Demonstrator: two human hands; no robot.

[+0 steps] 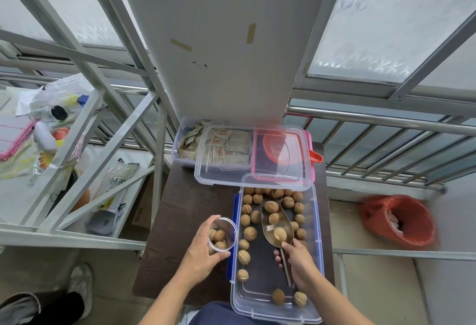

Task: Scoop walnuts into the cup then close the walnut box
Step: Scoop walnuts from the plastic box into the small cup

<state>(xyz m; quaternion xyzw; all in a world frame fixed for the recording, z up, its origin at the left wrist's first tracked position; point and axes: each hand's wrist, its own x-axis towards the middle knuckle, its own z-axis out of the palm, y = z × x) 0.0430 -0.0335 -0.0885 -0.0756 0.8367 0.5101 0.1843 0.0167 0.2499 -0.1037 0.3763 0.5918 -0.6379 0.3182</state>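
Note:
A clear plastic walnut box (316, 268) with blue clips lies open on a small dark table (175, 224), with several walnuts (249, 233) spread over its bottom. My right hand (296, 263) grips the handle of a metal scoop (277, 224) inside the box; the scoop holds a few walnuts. Just left of the box, my left hand (203, 252) holds a small clear cup (222, 234) tilted toward the box, with a few walnuts in it. The box's clear lid (231, 172) rests on the containers behind it.
Behind the walnut box stand a clear box of sachets (188, 142) and a pink-rimmed box (309, 154) holding an orange scoop. A metal shelf rack (85, 129) with bags and bottles is at left. A railing (386, 121) and an orange bag (401, 221) are at right.

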